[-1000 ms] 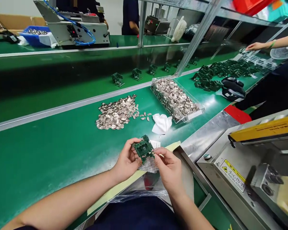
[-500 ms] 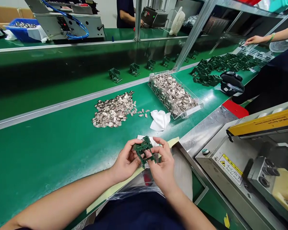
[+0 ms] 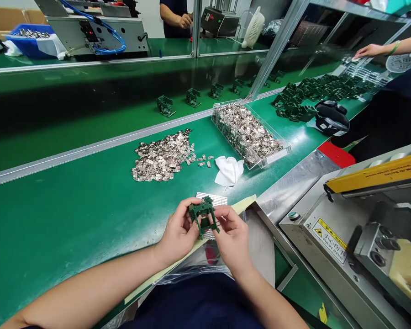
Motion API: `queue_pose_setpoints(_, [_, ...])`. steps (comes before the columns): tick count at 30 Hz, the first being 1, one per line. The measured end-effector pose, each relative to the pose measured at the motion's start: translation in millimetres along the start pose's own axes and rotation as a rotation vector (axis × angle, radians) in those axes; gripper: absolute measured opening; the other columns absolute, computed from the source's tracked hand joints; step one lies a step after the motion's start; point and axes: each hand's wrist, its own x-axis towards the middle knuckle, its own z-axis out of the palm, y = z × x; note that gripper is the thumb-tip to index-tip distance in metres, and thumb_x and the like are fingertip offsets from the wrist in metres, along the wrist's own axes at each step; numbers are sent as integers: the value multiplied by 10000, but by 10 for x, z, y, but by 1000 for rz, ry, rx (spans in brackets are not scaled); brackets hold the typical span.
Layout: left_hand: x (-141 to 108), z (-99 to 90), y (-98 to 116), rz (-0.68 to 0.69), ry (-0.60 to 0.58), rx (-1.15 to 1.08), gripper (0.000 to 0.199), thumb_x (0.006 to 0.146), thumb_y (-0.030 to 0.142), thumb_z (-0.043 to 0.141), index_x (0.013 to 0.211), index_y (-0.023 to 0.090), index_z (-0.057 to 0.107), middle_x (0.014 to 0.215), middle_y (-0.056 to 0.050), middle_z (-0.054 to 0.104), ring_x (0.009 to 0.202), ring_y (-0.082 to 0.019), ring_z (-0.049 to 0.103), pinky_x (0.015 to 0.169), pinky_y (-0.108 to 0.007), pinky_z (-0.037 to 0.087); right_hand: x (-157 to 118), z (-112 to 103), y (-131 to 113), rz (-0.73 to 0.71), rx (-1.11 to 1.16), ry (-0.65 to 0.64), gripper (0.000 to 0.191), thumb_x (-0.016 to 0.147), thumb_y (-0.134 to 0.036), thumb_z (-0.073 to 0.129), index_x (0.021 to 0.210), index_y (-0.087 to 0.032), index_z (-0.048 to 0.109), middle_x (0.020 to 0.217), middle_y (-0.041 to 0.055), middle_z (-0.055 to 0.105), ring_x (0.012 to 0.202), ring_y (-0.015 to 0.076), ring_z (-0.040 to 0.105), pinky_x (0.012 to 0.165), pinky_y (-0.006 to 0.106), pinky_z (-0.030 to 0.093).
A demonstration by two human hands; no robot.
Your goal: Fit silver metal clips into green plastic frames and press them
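Near the front edge of the green work surface [image 3: 71,219], the left hand [image 3: 182,230] and right hand [image 3: 233,235] hold an open green plastic frame [image 3: 202,210] between them. The left fingers and thumb are clamped on its left side; their tips are partly hidden by the frame. The right fingers and thumb close on its right side, and whether they also pinch a small piece cannot be told.

Under the frame and hands, a pale ribbed sheet [image 3: 214,197] is mostly covered; its upper strip shows, and its material is hard to make out. Beyond it lie a white cloth [image 3: 229,171], a few loose metal pieces [image 3: 201,163] and a heap of small metal pieces [image 3: 162,155], too small to read in detail. Just beside the cloth, a clear plastic tray [image 3: 285,151] is full of similar pieces.

Green frames [image 3: 165,106] stand in a row past the metal rail [image 3: 99,145], the farther ones partly behind a slanted post [image 3: 277,52]. At right are piled green parts [image 3: 294,103], blurring together, and an open black case [image 3: 332,118]. Another person's hand [image 3: 370,50] reaches in beyond them, the arm cut off by the picture edge, as is the machine [image 3: 329,201] at lower right.
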Motion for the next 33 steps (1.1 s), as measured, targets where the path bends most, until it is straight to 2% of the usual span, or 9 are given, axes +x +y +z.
queue_pose_setpoints(4, [-30, 20, 40, 4, 11, 16, 359, 852, 312, 638, 1184, 236, 523, 842, -32, 606, 645, -142, 571, 553, -228, 520, 10, 28, -6, -3, 22, 31, 139, 794, -304, 729, 742, -205, 646, 834, 42, 595, 763, 198, 589, 659, 291, 533])
queue_pose_setpoints(8, [-83, 43, 80, 18, 8, 19, 345, 852, 285, 634, 1173, 240, 516, 855, -27, 614, 674, -144, 577, 593, -233, 531, -44, 25, 3, 28, 84, 25, 134, 773, -264, 742, 730, -202, 631, 802, 27, 583, 737, 180, 569, 647, 268, 518])
queue_pose_setpoints(17, [-250, 132, 130, 25, -84, 50, 369, 805, 228, 677, 1146, 246, 536, 878, -15, 622, 706, -139, 583, 637, -233, 546, -379, -7, -21, 52, 241, 99, 208, 785, -328, 762, 732, -211, 598, 774, 7, 567, 625, 160, 571, 513, 248, 523])
queue_pose_setpoints(21, [-211, 130, 141, 49, -146, 80, 336, 836, 281, 650, 1144, 236, 523, 886, -19, 606, 720, -145, 606, 633, -249, 557, -390, -256, -26, 37, 184, 149, 228, 795, -392, 753, 817, -210, 618, 788, 13, 603, 653, 165, 578, 591, 272, 544])
queue_pose_setpoints(24, [-54, 98, 97, 125, -61, 100, 352, 848, 334, 636, 1155, 222, 504, 920, -30, 597, 741, -151, 612, 631, -265, 560, -362, -548, 97, 59, 46, 250, 288, 823, -472, 711, 869, -196, 642, 778, 23, 620, 675, 164, 575, 648, 276, 527])
queue_pose_setpoints(26, [96, 91, 38, 203, 22, 161, 384, 834, 333, 653, 1164, 210, 500, 921, -28, 598, 765, -146, 604, 681, -267, 552, -357, -665, 247, 148, 4, 170, 366, 820, -543, 684, 825, -177, 658, 748, 35, 625, 627, 157, 560, 599, 270, 508])
queue_pose_setpoints(28, [249, 111, -33, 238, 49, 233, 396, 820, 316, 663, 1163, 198, 503, 920, -30, 606, 793, -148, 606, 719, -264, 538, -366, -676, 415, 227, 24, 1, 420, 816, -584, 666, 791, -165, 667, 728, 48, 637, 592, 156, 556, 568, 271, 496])
queue_pose_setpoints(30, [374, 149, -98, 228, 4, 286, 388, 818, 292, 655, 1162, 193, 506, 921, -35, 617, 815, -154, 618, 741, -267, 531, -386, -610, 565, 219, 63, -91, 414, 833, -579, 652, 785, -167, 664, 713, 46, 646, 581, 156, 563, 574, 275, 493])
queue_pose_setpoints(33, [485, 197, -152, 192, -100, 300, 374, 835, 274, 620, 1180, 197, 498, 924, -41, 633, 817, -160, 637, 739, -276, 536, -423, -487, 718, 144, 68, -96, 382, 861, -546, 633, 760, -177, 639, 689, 38, 647, 569, 156, 564, 576, 273, 479])
